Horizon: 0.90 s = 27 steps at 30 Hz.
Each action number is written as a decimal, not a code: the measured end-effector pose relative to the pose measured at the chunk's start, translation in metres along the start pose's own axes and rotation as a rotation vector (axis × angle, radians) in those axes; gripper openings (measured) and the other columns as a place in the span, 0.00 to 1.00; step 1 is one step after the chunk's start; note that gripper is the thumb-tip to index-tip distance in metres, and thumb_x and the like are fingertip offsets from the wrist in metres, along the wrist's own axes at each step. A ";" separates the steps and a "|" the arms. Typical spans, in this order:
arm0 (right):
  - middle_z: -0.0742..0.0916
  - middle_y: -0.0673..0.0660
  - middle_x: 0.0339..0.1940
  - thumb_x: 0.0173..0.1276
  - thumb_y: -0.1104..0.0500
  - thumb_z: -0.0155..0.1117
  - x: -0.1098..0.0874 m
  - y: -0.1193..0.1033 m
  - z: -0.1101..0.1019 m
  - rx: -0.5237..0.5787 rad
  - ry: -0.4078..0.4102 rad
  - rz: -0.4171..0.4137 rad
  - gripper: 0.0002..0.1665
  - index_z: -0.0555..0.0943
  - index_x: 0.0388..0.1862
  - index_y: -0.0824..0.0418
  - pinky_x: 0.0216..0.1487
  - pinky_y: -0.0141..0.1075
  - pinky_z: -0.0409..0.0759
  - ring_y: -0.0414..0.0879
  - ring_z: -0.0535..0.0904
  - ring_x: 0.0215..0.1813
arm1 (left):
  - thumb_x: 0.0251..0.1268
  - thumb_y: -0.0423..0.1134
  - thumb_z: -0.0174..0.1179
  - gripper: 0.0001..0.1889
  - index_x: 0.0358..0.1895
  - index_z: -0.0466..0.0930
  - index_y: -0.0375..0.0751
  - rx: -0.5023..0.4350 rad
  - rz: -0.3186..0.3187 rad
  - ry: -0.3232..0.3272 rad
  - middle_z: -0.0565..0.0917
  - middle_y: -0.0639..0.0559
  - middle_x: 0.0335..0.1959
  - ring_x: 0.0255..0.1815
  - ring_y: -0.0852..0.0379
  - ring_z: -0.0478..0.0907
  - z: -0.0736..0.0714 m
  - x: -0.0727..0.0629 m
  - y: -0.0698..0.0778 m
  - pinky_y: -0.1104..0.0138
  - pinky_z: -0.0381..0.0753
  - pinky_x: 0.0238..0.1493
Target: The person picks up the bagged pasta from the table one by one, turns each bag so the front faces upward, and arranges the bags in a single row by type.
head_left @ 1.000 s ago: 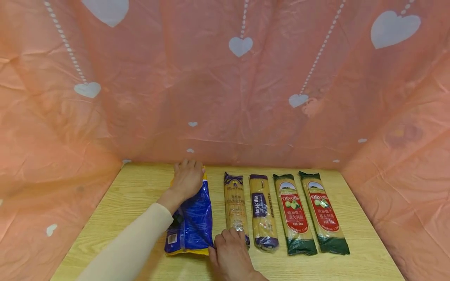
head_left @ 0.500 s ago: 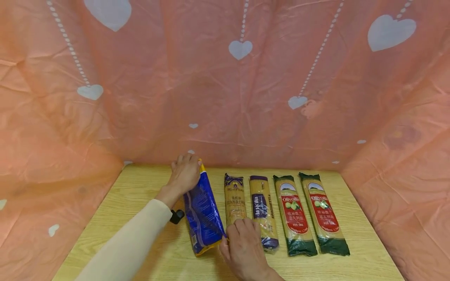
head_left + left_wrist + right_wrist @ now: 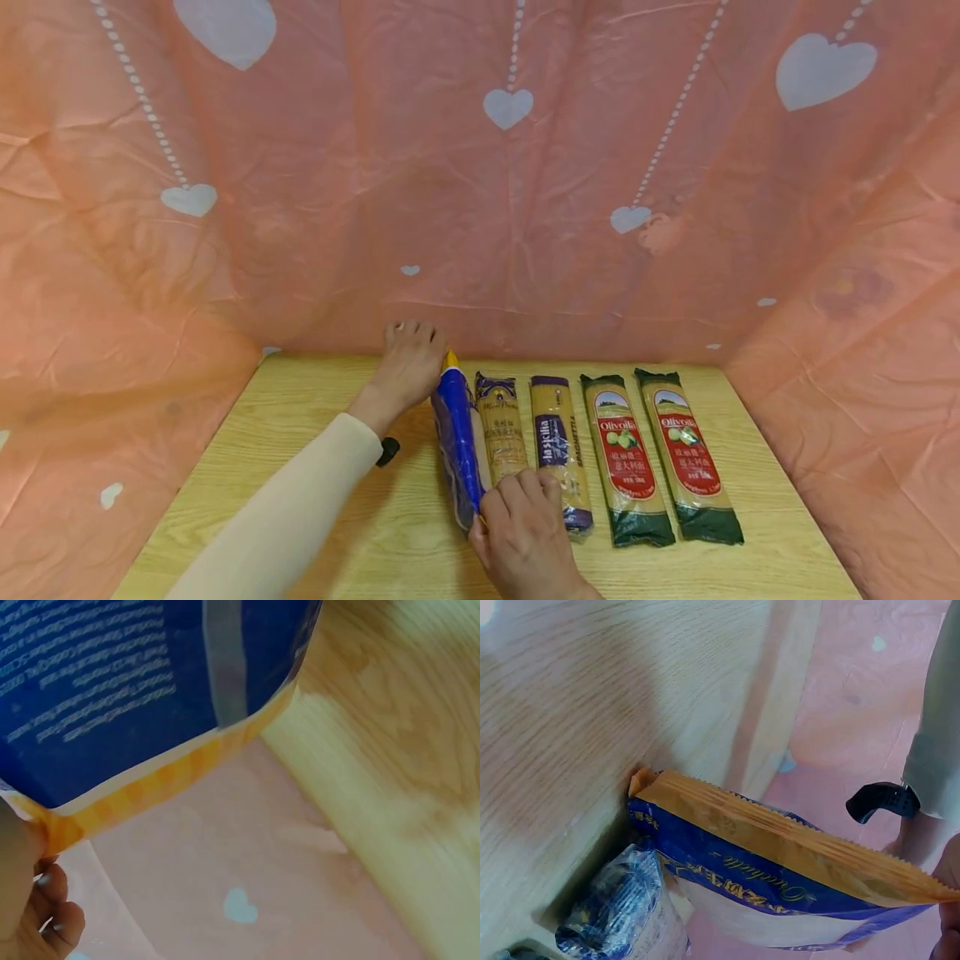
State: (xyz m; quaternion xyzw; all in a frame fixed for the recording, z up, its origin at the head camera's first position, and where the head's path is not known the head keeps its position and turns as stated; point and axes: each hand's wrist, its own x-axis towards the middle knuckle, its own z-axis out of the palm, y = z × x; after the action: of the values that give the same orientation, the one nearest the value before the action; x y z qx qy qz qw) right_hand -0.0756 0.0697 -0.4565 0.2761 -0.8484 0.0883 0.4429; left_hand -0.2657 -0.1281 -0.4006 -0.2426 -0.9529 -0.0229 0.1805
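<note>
Both hands hold a blue plastic bag (image 3: 459, 437) with yellow ends, tilted up on its long edge. At its far end, my left hand (image 3: 412, 362) pinches the upper corner; the left wrist view shows the thumb and fingers at the bag's yellow seam (image 3: 169, 780). My right hand (image 3: 528, 529) grips the near upper corner, seen at the right border of the right wrist view. There the bag's crimped yellow end (image 3: 780, 840) and its part-clear front show. Close to the bag's right side lies a spaghetti packet (image 3: 501, 433) with a purple top, its lower part hidden by the right hand.
Farther right on the wooden table (image 3: 315, 533) lie a La Sicilia spaghetti packet (image 3: 558, 454) and two green-ended Olivoilà packets (image 3: 632, 458). Pink sheeting (image 3: 450, 208) with white hearts rises behind and at both sides. A black wristband (image 3: 881, 801) is on the left wrist.
The blue bag, lying nearly flat before, has been lifted onto its edge and shifted right, toward the first spaghetti packet. Both hands moved right with it. The other packets stayed put.
</note>
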 end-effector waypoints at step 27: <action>0.75 0.50 0.25 0.71 0.51 0.55 0.003 -0.016 0.012 0.025 0.066 -0.092 0.17 0.71 0.22 0.53 0.46 0.44 0.72 0.47 0.75 0.33 | 0.88 0.56 0.43 0.28 0.52 0.89 0.39 0.136 -0.138 -0.286 0.88 0.44 0.57 0.69 0.39 0.73 -0.008 -0.008 -0.003 0.30 0.62 0.70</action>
State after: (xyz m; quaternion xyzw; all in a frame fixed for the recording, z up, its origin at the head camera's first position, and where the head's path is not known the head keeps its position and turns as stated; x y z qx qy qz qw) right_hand -0.0762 0.0503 -0.4625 0.3170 -0.8186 0.0874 0.4709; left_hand -0.2582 -0.1350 -0.3959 -0.1649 -0.9826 0.0640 0.0572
